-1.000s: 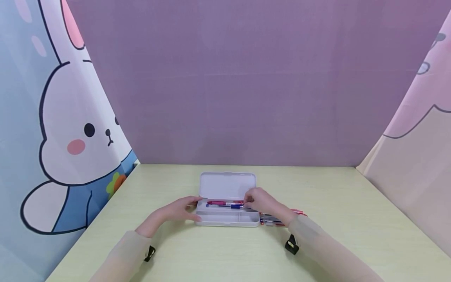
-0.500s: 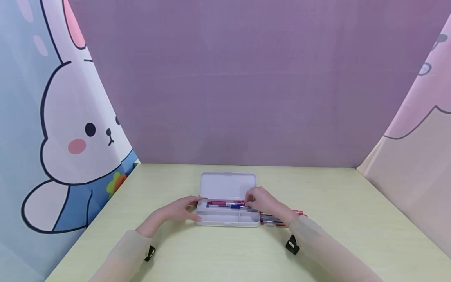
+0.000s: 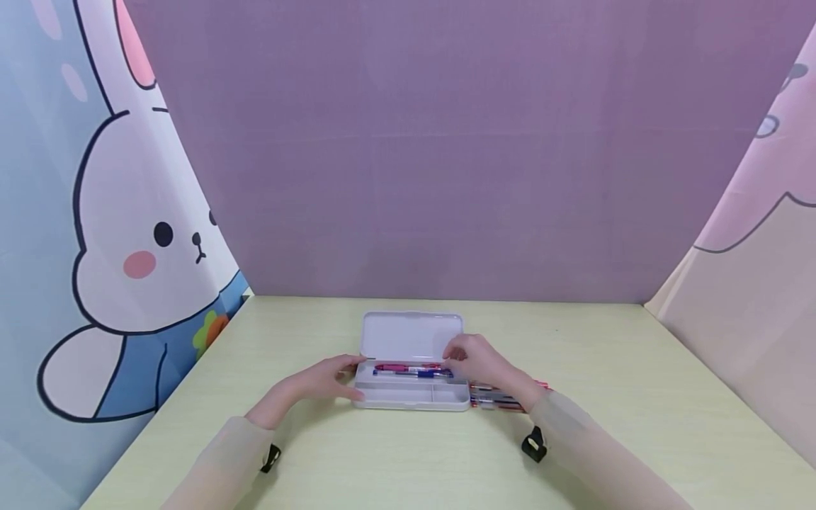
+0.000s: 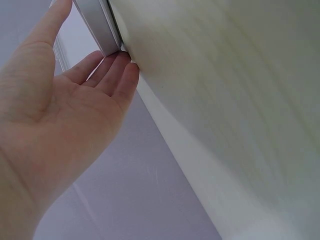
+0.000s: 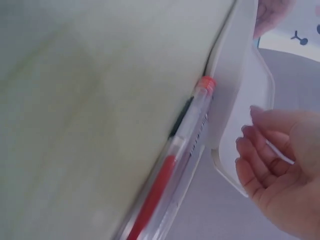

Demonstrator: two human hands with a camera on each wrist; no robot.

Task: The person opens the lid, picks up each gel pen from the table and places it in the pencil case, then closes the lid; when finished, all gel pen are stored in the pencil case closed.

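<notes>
A white pencil case [image 3: 394,395] lies with its lid [image 3: 411,336] folded back. In its rear compartment are a pink pen [image 3: 392,367] and a blue-gripped clear pen [image 3: 426,374]. My left hand [image 3: 319,380] touches the case's left end, thumb at the front corner and fingers at the back; the left wrist view shows its fingers [image 4: 122,82] fairly straight against the end wall. Over the right end of the rear compartment is my right hand [image 3: 474,359]. In the right wrist view that hand's fingers [image 5: 255,167] are loosely bent with nothing between them.
Several pens [image 3: 497,401] lie on the table against the case's right end, below my right forearm. One of them is a clear pen with a red refill [image 5: 156,192]. Behind the pale table [image 3: 408,460] hangs a purple cloth [image 3: 408,177].
My right hand has let go of the pens in the rear compartment and moved slightly up and to the right. The left hand and the case have stayed put.
</notes>
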